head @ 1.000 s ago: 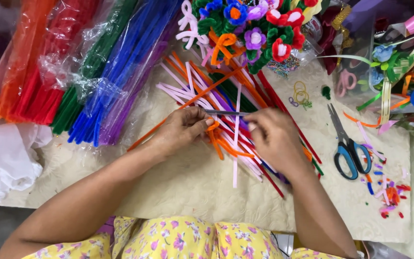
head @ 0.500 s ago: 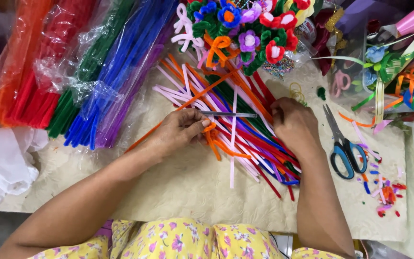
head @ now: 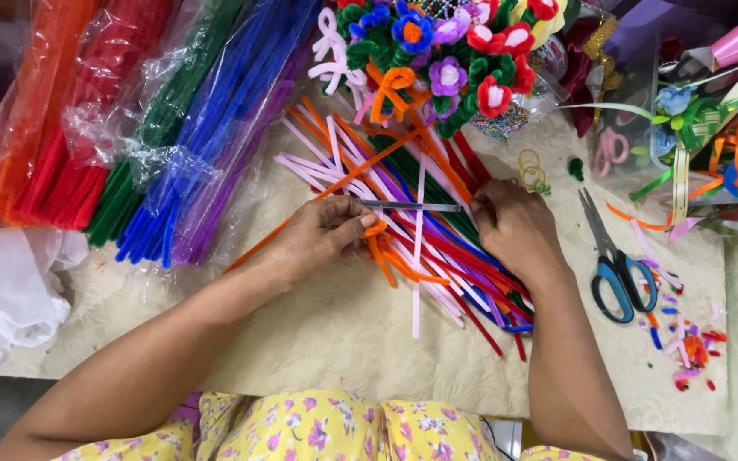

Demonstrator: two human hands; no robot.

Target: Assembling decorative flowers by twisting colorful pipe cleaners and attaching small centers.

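My left hand (head: 322, 239) pinches one end of a thin grey stick (head: 412, 206) and also has an orange pipe cleaner (head: 375, 232) curled under its fingertips. The other end of the stick is gripped by my right hand (head: 514, 226). The stick lies level between both hands, above a loose heap of pink, orange, red and purple pipe cleaners (head: 437, 256) on the cream cloth (head: 318, 333).
Bagged bundles of orange, red, green, blue and purple pipe cleaners (head: 155, 128) lie at the left. A bouquet of pipe-cleaner flowers (head: 446, 51) stands behind the heap. Blue-handled scissors (head: 612, 265) and coloured trimmings (head: 685, 341) lie at the right, ribbons (head: 711, 145) beyond.
My hands have drawn apart, so the grey stick now spans a wider gap between them. The right hand shifted right and slightly up.
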